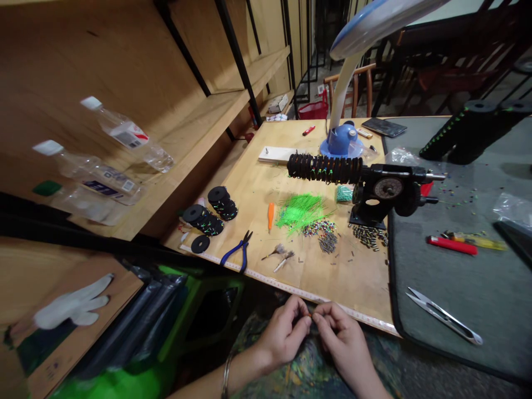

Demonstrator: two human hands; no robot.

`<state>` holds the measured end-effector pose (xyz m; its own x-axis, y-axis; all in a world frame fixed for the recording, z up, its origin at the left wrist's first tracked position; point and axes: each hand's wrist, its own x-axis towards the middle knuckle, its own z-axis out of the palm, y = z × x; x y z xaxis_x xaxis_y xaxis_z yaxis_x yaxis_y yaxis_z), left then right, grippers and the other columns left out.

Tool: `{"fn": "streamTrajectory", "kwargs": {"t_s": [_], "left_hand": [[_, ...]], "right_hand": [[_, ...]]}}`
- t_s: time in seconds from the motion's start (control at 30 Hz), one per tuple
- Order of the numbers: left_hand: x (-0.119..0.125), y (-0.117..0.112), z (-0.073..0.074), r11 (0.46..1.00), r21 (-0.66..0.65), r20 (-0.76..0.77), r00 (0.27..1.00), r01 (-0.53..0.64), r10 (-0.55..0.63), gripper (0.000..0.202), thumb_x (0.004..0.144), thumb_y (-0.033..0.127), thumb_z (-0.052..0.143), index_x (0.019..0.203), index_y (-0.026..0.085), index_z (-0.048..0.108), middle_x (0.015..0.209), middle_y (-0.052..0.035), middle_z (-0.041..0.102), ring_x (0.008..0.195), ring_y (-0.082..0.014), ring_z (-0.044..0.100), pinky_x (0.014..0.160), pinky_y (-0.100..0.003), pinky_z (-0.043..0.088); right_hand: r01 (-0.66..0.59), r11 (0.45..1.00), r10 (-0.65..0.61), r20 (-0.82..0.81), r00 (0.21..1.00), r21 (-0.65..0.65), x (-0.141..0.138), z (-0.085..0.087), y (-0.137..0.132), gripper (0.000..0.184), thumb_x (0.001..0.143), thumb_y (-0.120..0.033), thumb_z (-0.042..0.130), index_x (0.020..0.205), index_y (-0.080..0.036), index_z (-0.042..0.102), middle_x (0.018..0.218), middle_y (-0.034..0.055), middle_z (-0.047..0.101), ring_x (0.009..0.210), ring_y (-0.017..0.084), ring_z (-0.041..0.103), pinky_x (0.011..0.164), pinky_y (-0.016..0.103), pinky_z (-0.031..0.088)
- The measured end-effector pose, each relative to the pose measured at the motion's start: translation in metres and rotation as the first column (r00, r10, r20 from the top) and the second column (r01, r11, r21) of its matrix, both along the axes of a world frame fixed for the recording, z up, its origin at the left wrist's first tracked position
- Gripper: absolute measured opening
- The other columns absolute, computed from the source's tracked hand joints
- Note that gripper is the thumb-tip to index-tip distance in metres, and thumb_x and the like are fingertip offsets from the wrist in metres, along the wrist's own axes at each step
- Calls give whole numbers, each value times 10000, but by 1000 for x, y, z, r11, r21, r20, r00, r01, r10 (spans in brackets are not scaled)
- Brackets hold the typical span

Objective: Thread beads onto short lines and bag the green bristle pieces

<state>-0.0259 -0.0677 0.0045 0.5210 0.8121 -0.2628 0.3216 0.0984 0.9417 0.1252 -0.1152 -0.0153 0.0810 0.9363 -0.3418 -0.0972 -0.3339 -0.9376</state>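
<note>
At one table [366, 285], left hand [287, 331], right hand [338, 331], both pinching one tiny piece [310, 315], two tufts [284, 261].

The broad pale-brown tabletop [249, 191] looks like smooth wood with a faint sheen; the round-cornered grey-green mat [415, 255] is matt. The slender silvery snips [444, 320] look like polished metal. Clear, white-capped bottles [127, 132] are glossy plastic, the white five-fingered glove [77, 311] matt cloth. The tiny orange-brown pinched piece [310, 315] is too small to judge.
</note>
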Motion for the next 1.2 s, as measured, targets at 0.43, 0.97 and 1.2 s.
{"fn": "streamTrajectory", "kwargs": {"t_s": [0.43,0.97,1.2], "left_hand": [[2,-4,-14,991,-127,117,992,-41,56,342,905,534,516,832,211,429,650,33,504,587,-111,450,588,-233,387],[2,0,0,996,67,-32,998,63,-61,145,898,316,495,814,213,439,660,40,472,600,-126,445,597,-239,355],[1,-2,-5,999,-33,23,1000,20,-19,220,904,402,508,819,214,431,634,45,480,581,-123,451,592,-235,369]], "right_hand": [[34,988,-63,-185,981,-152,-2,6,9,570,636,-732,687,716,-187,540,441,-103,367,379,55,276,407,186,202],[118,968,-173,-245,954,-223,2,5,9,536,635,-686,725,732,-192,544,402,-114,330,389,59,226,410,201,135],[171,963,-226,-280,933,-207,3,4,7,518,680,-666,730,742,-204,505,462,-121,296,422,61,203,415,204,129]]}}
